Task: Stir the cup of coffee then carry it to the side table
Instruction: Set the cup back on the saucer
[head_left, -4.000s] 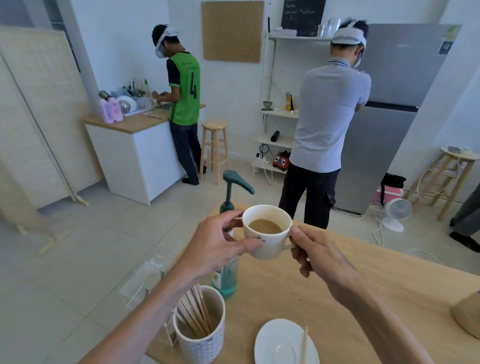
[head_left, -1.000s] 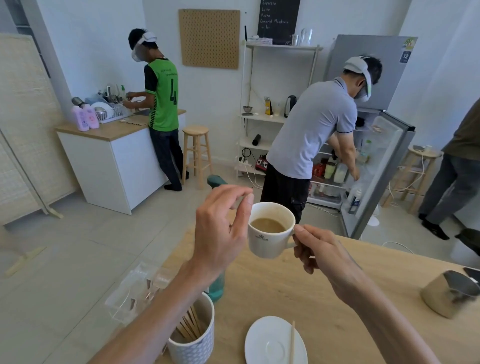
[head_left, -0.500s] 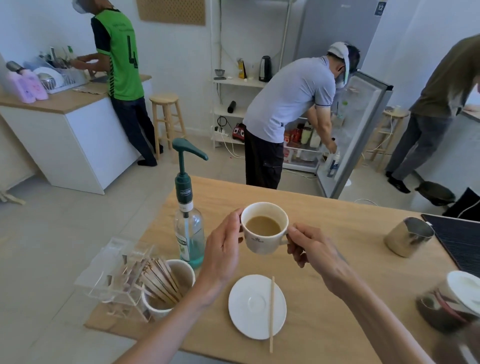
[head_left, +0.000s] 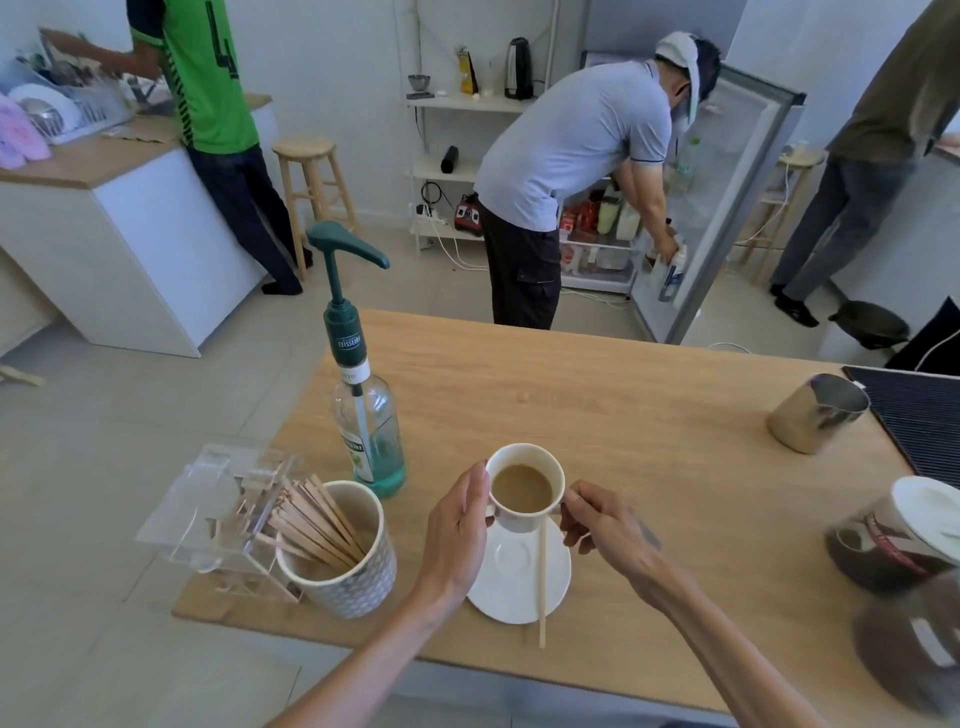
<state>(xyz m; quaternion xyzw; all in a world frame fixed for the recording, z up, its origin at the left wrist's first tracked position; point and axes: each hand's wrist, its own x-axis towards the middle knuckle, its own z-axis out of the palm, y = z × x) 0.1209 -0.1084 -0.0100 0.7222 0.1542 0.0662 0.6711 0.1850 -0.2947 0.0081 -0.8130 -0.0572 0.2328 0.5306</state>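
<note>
Two-handed, holding a coffee cup (head_left: 524, 488) low over a white saucer (head_left: 511, 577) on the wooden table (head_left: 597, 415).

Head view: cupping the cup's left wall with the left hand (head_left: 454, 540), fingers pressed together and curved round it, thumb up by the rim. Pinching the handle side with the right hand (head_left: 608, 535), thumb and forefinger closed there, handle itself hidden. Hanging at the saucer's far edge, touching or not impossible to tell. Sharing the saucer with a wooden stir stick (head_left: 542, 582) overhanging the near rim. Sitting right of a patterned mug of wooden stirrers (head_left: 343, 566) and a clear acrylic box (head_left: 213, 514), near a green-pump syrup bottle (head_left: 366, 415), well apart from a steel pitcher (head_left: 815, 413).
</note>
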